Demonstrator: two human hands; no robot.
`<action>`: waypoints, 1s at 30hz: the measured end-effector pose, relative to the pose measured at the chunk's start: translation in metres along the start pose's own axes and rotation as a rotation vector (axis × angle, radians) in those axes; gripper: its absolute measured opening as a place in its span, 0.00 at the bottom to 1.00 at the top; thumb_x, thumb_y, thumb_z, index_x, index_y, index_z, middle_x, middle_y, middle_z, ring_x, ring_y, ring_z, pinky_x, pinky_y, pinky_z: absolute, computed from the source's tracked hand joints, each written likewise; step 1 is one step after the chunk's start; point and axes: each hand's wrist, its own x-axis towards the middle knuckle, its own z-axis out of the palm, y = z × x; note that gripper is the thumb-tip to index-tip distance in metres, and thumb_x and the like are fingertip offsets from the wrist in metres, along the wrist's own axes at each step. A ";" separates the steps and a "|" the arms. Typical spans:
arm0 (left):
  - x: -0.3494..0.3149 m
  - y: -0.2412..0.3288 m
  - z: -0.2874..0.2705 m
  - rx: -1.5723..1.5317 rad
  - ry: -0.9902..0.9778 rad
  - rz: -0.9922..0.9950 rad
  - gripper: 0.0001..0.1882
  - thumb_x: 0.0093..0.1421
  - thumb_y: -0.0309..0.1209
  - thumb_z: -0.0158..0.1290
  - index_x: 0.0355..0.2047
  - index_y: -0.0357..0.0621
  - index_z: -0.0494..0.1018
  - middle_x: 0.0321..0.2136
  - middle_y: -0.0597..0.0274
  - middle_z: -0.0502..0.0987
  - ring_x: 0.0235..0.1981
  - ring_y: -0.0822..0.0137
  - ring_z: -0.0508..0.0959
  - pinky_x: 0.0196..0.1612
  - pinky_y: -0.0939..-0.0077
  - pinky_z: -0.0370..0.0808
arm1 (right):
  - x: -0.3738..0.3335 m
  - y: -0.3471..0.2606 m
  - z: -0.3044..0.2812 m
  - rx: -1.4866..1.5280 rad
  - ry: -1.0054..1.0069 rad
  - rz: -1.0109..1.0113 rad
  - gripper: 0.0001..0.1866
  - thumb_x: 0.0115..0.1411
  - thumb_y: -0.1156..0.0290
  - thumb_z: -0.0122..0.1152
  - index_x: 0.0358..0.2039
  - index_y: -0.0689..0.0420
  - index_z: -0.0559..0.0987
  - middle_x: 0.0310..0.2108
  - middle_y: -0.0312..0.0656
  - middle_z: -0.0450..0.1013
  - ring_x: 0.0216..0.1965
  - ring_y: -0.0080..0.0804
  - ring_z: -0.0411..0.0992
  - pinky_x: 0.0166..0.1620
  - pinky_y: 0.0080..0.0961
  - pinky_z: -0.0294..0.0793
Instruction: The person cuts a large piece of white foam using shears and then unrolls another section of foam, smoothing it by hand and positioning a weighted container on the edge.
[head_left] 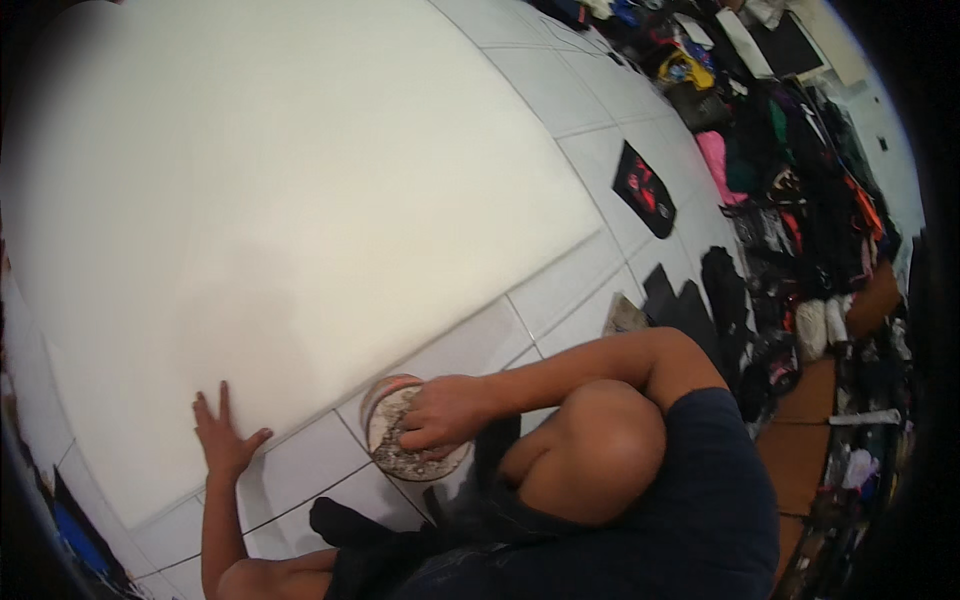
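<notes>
Two hands, well apart. The left hand (228, 438) spreads its fingers flat on the near edge of one big white sheet (320, 190), laid on the tiled floor (305, 455). The right hand (448, 412) curls over one round tub (374, 402) just beside that edge — whether it grips anything, I cannot tell. One black piece with red print (645, 192) lies beyond.
</notes>
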 end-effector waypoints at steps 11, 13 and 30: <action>-0.017 -0.029 0.032 0.026 0.267 0.145 0.56 0.43 0.69 0.52 0.64 0.44 0.54 0.64 0.31 0.40 0.66 0.37 0.41 0.62 0.35 0.30 | 0.018 -0.003 -0.099 -0.134 0.385 0.229 0.14 0.48 0.57 0.66 0.23 0.52 0.73 0.14 0.37 0.67 0.15 0.36 0.68 0.17 0.31 0.66; -0.010 -0.028 0.037 -0.022 0.263 0.185 0.55 0.43 0.69 0.52 0.63 0.44 0.54 0.64 0.30 0.41 0.66 0.36 0.41 0.62 0.36 0.32 | 0.018 0.010 -0.108 -0.197 0.538 0.345 0.13 0.43 0.59 0.70 0.20 0.52 0.75 0.11 0.35 0.65 0.11 0.32 0.65 0.16 0.27 0.64; 0.006 0.039 -0.115 0.129 -0.534 -0.023 0.42 0.53 0.64 0.49 0.57 0.44 0.65 0.61 0.41 0.57 0.63 0.43 0.55 0.61 0.46 0.54 | 0.030 0.055 -0.175 0.220 0.005 0.879 0.31 0.55 0.47 0.58 0.54 0.51 0.65 0.38 0.51 0.73 0.42 0.49 0.73 0.43 0.42 0.71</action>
